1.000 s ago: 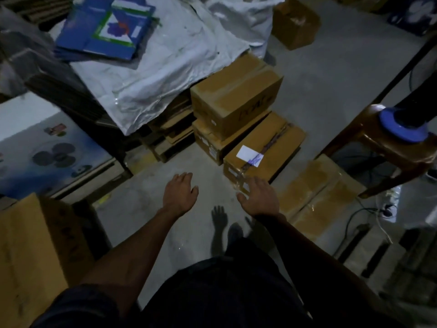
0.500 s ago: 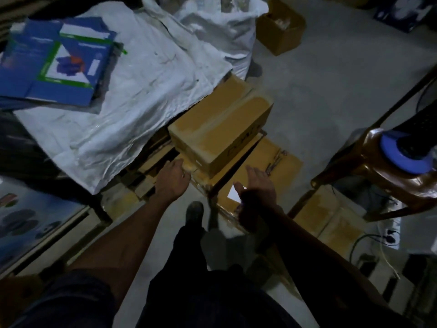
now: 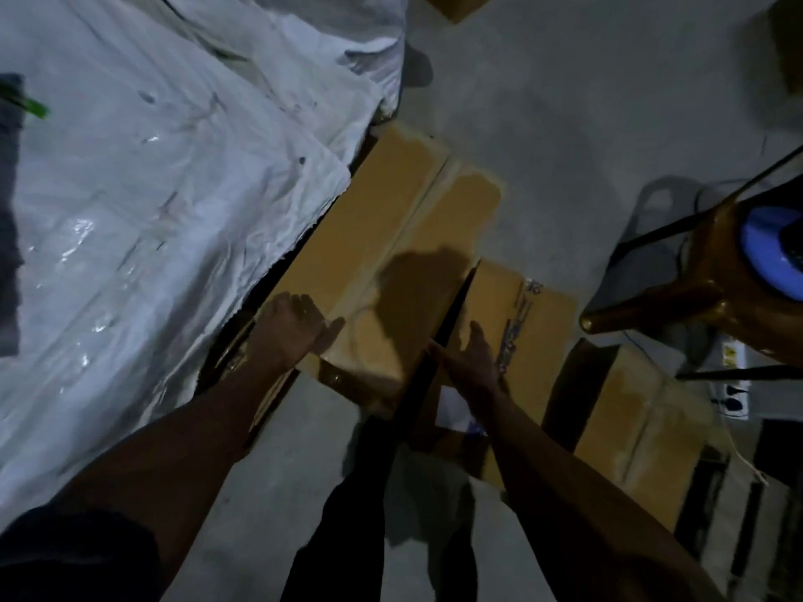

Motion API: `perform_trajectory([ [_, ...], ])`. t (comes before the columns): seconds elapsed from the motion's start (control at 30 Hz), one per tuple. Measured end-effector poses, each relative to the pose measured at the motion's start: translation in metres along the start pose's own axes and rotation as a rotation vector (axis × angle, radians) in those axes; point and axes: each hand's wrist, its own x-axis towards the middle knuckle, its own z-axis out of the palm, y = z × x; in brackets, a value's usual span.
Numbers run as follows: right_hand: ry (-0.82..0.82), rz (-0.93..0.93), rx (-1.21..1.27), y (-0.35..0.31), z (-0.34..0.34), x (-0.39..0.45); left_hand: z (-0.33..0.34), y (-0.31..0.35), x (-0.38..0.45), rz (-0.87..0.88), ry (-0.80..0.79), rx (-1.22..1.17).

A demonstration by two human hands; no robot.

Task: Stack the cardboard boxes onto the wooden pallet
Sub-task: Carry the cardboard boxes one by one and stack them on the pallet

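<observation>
A taped brown cardboard box [image 3: 391, 236] lies on top of a stack in the middle of the view. My left hand [image 3: 291, 330] rests with spread fingers on its near left corner. My right hand [image 3: 471, 360] reaches flat along its near right edge, over a lower box [image 3: 547, 323] that carries a white label. A third box [image 3: 638, 414] sits on the floor to the right. Wooden slats [image 3: 234, 354] show dimly under the sheet at the left; I cannot tell whether they are the pallet.
A large white woven sheet [image 3: 152, 202] covers a heap on the left. On the right stands a brown plastic stool [image 3: 712, 297] with a blue-based object [image 3: 769, 249] on it, cables and a power strip [image 3: 734, 384] beside it. Grey concrete floor [image 3: 565, 102] lies beyond.
I have stepped closer and bent over the stack. Both hands moved forward from above the floor to the top box's near corners.
</observation>
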Motion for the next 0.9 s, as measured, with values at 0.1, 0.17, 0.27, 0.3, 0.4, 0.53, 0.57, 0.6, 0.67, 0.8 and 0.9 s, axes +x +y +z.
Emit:
perform_trajectory([
  [0.1, 0.021, 0.030, 0.076, -0.013, 0.020, 0.051, 0.002, -0.013, 0.055, -0.011, -0.035, 0.021],
  [0.17, 0.024, 0.079, 0.108, -0.016, 0.033, 0.088, 0.009, -0.026, 0.087, -0.028, -0.046, 0.050],
  [0.27, 0.067, 0.095, 0.219, -0.022, 0.040, 0.131, 0.018, -0.033, 0.118, -0.030, -0.059, 0.078],
  [0.3, 0.083, 0.101, 0.247, -0.024, 0.039, 0.143, 0.020, -0.032, 0.123, -0.036, -0.069, 0.083],
  [0.4, 0.142, 0.151, 0.282, -0.032, 0.038, 0.183, 0.032, -0.036, 0.148, -0.054, -0.076, 0.044],
  [0.53, 0.218, 0.093, 0.314, -0.043, 0.035, 0.214, 0.040, -0.041, 0.170, -0.035, -0.055, -0.025],
  [0.57, 0.223, 0.084, 0.333, -0.043, 0.037, 0.218, 0.041, -0.042, 0.174, -0.030, -0.059, -0.029],
  [0.6, 0.228, 0.081, 0.364, -0.042, 0.040, 0.222, 0.041, -0.044, 0.178, -0.025, -0.064, -0.036],
  [0.67, 0.241, 0.098, 0.408, -0.036, 0.047, 0.227, 0.039, -0.046, 0.185, -0.020, -0.092, -0.065],
  [0.8, 0.290, 0.062, 0.408, -0.030, 0.053, 0.227, 0.034, -0.046, 0.193, -0.037, -0.161, -0.128],
  [0.9, 0.299, 0.040, 0.388, -0.026, 0.050, 0.223, 0.037, -0.042, 0.174, -0.040, -0.168, -0.134],
])
